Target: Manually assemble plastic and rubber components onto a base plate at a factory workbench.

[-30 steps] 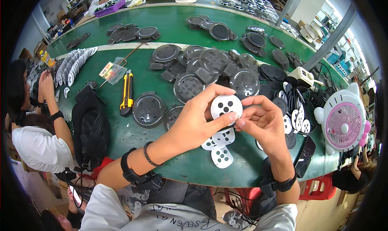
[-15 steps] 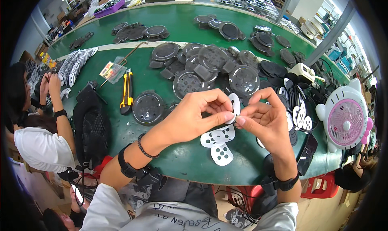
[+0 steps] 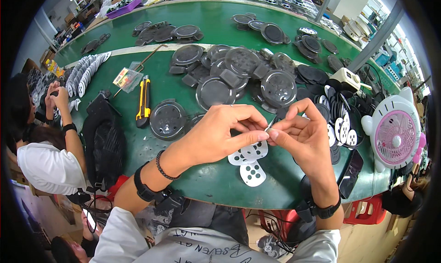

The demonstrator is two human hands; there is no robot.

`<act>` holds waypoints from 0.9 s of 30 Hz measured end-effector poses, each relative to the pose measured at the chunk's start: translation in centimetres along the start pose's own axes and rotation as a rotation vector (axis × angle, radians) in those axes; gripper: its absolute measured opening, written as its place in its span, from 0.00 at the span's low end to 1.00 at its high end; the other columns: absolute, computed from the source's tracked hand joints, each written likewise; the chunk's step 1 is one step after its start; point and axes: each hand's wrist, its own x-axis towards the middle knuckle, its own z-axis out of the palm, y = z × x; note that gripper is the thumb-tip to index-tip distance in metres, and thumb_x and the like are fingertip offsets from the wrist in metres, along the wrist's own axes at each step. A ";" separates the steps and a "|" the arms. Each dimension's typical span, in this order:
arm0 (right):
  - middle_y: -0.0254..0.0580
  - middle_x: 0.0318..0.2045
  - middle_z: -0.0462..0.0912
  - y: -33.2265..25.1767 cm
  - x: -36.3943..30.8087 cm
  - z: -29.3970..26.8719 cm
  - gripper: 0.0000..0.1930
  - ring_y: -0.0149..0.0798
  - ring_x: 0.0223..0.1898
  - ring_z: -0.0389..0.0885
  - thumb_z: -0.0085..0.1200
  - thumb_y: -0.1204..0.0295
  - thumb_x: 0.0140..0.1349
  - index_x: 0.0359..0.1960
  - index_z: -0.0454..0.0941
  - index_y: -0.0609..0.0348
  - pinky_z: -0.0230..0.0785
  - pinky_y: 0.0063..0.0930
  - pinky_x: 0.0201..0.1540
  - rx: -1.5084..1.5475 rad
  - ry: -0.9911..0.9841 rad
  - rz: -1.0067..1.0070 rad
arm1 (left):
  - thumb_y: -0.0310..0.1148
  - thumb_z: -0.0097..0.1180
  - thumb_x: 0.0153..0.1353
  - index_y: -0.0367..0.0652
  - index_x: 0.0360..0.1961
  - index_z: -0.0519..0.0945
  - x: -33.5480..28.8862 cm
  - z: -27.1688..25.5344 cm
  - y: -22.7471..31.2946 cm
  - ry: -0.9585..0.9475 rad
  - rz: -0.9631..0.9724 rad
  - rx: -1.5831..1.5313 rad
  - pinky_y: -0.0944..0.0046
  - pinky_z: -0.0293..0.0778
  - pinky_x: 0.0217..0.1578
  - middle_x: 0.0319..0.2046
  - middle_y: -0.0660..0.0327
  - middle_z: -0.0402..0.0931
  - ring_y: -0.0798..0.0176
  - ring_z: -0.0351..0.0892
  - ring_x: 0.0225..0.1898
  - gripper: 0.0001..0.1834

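Over the front of the green table, my left hand [image 3: 224, 130] and my right hand [image 3: 304, 136] meet, fingertips closed on a thin white disc [image 3: 270, 124] seen nearly edge-on. My thumbs and forefingers pinch it from both sides. Just below the hands lie several white oval pieces with dark holes [image 3: 252, 174], partly overlapping. Beyond my fingers is a heap of round black parts with clear rims [image 3: 278, 88]. One such round part [image 3: 167, 120] lies apart, left of my left hand. To the right of my right hand sits a pile of black and white discs [image 3: 341, 127].
A yellow utility knife [image 3: 144, 102] and a small plastic bag [image 3: 127, 79] lie to the left. A pink-and-white fan [image 3: 395, 136] and a black phone [image 3: 350, 173] are at the right. Another person [image 3: 50, 164] works at the left. A green belt [image 3: 211, 21] carries more round parts behind.
The white disc has turned from showing its holed face to nearly edge-on, still between both hands. On the belt behind, the round parts have shifted right. The other person's hands moved slightly.
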 end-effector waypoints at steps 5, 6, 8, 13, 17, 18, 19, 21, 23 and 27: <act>0.43 0.33 0.86 0.1 -0.2 0.2 0.17 0.29 0.37 0.87 0.65 0.83 0.62 0.42 0.65 0.58 0.81 0.20 0.42 -0.040 0.021 -0.022 | 0.26 0.64 0.66 0.30 0.44 0.84 -0.1 0.2 -0.2 0.020 -0.031 -0.038 0.68 0.83 0.42 0.39 0.55 0.84 0.67 0.85 0.41 0.10; 0.43 0.33 0.86 0.2 -0.2 0.3 0.17 0.29 0.37 0.87 0.65 0.83 0.62 0.42 0.65 0.58 0.81 0.20 0.42 -0.041 0.018 -0.027 | 0.26 0.64 0.66 0.29 0.44 0.84 -0.1 0.2 -0.2 0.018 -0.054 -0.063 0.69 0.83 0.42 0.39 0.56 0.83 0.67 0.85 0.41 0.10; 0.41 0.33 0.85 0.2 -0.4 0.6 0.15 0.28 0.37 0.86 0.64 0.83 0.62 0.41 0.67 0.60 0.81 0.20 0.42 -0.105 0.039 -0.085 | 0.25 0.63 0.67 0.29 0.44 0.84 -0.1 0.2 -0.2 0.015 -0.077 -0.090 0.69 0.83 0.42 0.39 0.56 0.83 0.68 0.84 0.41 0.09; 0.37 0.34 0.84 0.3 -0.7 1.0 0.11 0.27 0.36 0.86 0.63 0.83 0.62 0.39 0.71 0.62 0.80 0.19 0.40 -0.318 0.080 -0.146 | 0.24 0.64 0.63 0.34 0.39 0.84 -0.1 0.6 -0.1 0.092 0.093 0.293 0.67 0.82 0.39 0.37 0.57 0.82 0.64 0.85 0.38 0.05; 0.36 0.35 0.83 0.3 -0.6 0.8 0.09 0.25 0.37 0.84 0.62 0.83 0.62 0.39 0.73 0.63 0.80 0.19 0.38 -0.283 0.075 -0.160 | 0.23 0.64 0.61 0.36 0.37 0.82 -0.2 0.8 0.3 0.158 0.203 0.559 0.65 0.80 0.38 0.34 0.57 0.81 0.58 0.86 0.36 0.04; 0.36 0.35 0.83 0.3 -0.5 0.7 0.09 0.25 0.37 0.84 0.62 0.83 0.62 0.39 0.73 0.63 0.80 0.19 0.38 -0.279 0.074 -0.161 | 0.23 0.64 0.60 0.37 0.37 0.81 -0.2 0.8 0.3 0.166 0.229 0.560 0.64 0.80 0.37 0.34 0.57 0.80 0.57 0.85 0.35 0.05; 0.36 0.35 0.83 0.3 -0.4 0.7 0.09 0.25 0.38 0.83 0.62 0.83 0.62 0.39 0.74 0.63 0.80 0.19 0.38 -0.263 0.066 -0.155 | 0.23 0.64 0.60 0.37 0.37 0.81 -0.2 0.9 0.3 0.192 0.261 0.550 0.63 0.79 0.36 0.33 0.56 0.80 0.56 0.85 0.34 0.05; 0.36 0.35 0.83 0.4 -0.4 0.8 0.09 0.25 0.38 0.83 0.62 0.83 0.62 0.39 0.74 0.63 0.80 0.19 0.38 -0.249 0.055 -0.151 | 0.23 0.65 0.59 0.37 0.37 0.81 -0.2 1.2 0.2 0.201 0.266 0.502 0.62 0.79 0.34 0.33 0.56 0.80 0.56 0.85 0.33 0.06; 0.37 0.35 0.83 0.5 -0.4 0.9 0.09 0.25 0.38 0.83 0.62 0.82 0.62 0.39 0.73 0.64 0.80 0.19 0.38 -0.184 0.086 -0.155 | 0.23 0.65 0.59 0.37 0.38 0.81 -0.3 1.5 0.0 0.228 0.274 0.444 0.61 0.78 0.33 0.34 0.56 0.80 0.56 0.85 0.33 0.07; 0.37 0.34 0.83 0.6 -0.6 1.3 0.10 0.25 0.38 0.84 0.63 0.82 0.62 0.38 0.73 0.64 0.80 0.20 0.38 -0.265 0.135 -0.189 | 0.25 0.66 0.58 0.38 0.37 0.81 -0.6 1.9 -0.4 0.214 0.294 0.567 0.58 0.77 0.28 0.32 0.56 0.80 0.55 0.83 0.29 0.07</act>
